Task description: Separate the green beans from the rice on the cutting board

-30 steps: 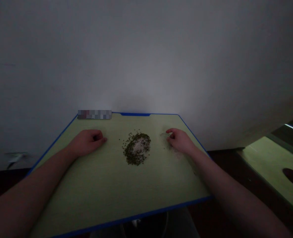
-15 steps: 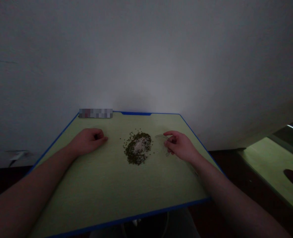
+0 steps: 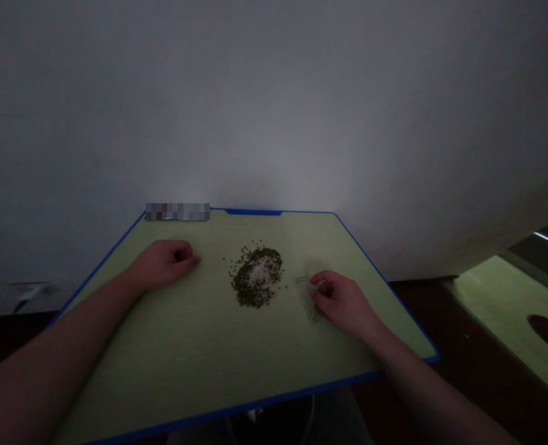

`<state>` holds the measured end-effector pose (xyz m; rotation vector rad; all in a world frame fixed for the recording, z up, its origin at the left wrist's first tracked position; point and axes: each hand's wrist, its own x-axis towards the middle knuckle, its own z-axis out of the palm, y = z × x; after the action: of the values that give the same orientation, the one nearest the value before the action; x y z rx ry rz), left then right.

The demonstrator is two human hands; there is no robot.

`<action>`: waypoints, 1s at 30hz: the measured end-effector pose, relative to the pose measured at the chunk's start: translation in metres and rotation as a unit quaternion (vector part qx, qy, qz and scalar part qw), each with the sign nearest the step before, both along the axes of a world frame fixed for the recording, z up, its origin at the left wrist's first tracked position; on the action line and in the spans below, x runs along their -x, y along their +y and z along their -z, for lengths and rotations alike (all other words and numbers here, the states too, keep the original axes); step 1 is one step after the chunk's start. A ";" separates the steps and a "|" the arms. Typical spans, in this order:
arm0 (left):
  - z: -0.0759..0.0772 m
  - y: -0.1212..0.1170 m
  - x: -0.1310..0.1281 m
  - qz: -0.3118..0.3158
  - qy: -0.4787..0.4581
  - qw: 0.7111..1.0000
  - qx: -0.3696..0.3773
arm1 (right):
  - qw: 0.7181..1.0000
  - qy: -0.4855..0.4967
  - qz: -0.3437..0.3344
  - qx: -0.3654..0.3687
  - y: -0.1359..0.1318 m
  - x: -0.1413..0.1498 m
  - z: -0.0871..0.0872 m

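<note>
A pile of small dark-green beans lies on the table, with pale rice-like grains heaped over its middle and loose beans scattered around the edges. My right hand is to the right of the pile, fingers bent around a clear, see-through cup. The cup appears tipped over, low at the tabletop; its outline is faint and part of it is hidden by the hand. To the left of the pile my left hand rests on the table, fingers loosely curled in, with nothing visible in them.
A blurred-out strip lies at the table's far left corner. Blue edging runs round the tabletop, and a pale wall rises behind it. Below the near edge is a dark round container. Another pale surface stands at right.
My right hand has moved nearer to me with the clear cup, and the cup now sits lower on the table. My left hand and the pile look unchanged.
</note>
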<state>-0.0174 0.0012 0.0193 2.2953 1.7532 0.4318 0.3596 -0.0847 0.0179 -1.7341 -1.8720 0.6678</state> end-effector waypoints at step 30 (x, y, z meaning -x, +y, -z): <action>0.002 0.000 0.000 -0.002 -0.002 1.000 0.002 | 0.999 -0.009 0.031 0.018 0.001 -0.033 -0.005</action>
<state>-0.0177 0.0011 0.0170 2.2874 1.7547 0.4315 0.3929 -0.0834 0.0228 -1.8194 -1.8212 0.6672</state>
